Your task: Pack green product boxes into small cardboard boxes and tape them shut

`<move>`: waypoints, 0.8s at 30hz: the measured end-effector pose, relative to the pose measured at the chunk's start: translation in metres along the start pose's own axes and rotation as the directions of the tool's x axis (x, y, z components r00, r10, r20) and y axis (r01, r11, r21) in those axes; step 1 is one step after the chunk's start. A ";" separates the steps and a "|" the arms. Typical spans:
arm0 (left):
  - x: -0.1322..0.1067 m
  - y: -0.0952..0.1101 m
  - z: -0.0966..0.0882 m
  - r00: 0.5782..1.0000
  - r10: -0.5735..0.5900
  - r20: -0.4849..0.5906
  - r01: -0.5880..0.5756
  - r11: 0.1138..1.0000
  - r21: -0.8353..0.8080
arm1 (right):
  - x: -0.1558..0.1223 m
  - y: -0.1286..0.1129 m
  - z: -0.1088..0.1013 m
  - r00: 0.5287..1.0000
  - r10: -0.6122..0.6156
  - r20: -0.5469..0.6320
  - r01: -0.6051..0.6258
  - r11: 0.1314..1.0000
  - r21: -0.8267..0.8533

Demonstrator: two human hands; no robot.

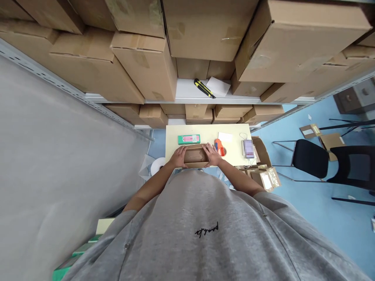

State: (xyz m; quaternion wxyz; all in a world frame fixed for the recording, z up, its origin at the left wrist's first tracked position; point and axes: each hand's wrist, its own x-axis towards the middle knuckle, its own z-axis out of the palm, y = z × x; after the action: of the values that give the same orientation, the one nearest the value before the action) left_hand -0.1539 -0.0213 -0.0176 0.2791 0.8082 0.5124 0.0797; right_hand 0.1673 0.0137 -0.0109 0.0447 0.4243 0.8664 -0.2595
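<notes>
A small open cardboard box (pixel 193 165) lies at the table's near edge, close to my body. My left hand (pixel 178 157) grips its left end, thumb toward me and fingers over the far side. Around the right end my right hand (pixel 213 155) is closed in the same way. The bottom inside shows bare brown board with a curved line across it. Just beyond the box sits a green and pink package (pixel 189 139). An orange and blue tape dispenser (pixel 219 147) stands right beside my right hand.
On the pale yellow table (pixel 205 130) are a white paper (pixel 225 137) and a phone-like device (pixel 249 149). Shelves of cardboard boxes (pixel 146 66) rise in front, with a yellow-black utility knife (pixel 204 88) on one. A wall (pixel 58 148) stands left; a black chair (pixel 310 158), right.
</notes>
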 end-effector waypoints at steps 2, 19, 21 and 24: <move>0.003 0.001 -0.001 1.000 -0.004 0.016 0.004 1.000 0.007 | 0.003 -0.001 0.000 1.000 -0.012 -0.009 0.012 1.000 0.012; 0.010 0.004 0.026 0.949 -0.136 -0.285 0.061 0.965 -0.255 | 0.002 0.000 -0.006 0.989 -0.102 -0.106 0.116 0.983 0.145; 0.011 0.005 0.030 0.939 -0.162 -0.304 0.081 0.961 -0.263 | 0.004 0.001 -0.004 0.993 -0.082 -0.089 0.093 0.988 0.123; 0.012 0.003 0.034 0.937 -0.177 -0.301 0.090 0.955 -0.283 | 0.006 0.005 0.000 0.997 -0.060 -0.058 0.065 0.994 0.088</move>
State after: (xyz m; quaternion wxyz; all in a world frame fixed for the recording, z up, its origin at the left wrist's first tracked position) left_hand -0.1319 -0.0239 -0.0463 0.3014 0.7027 0.5900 0.2595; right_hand 0.1670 0.0207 -0.0148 -0.0064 0.4054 0.8677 -0.2876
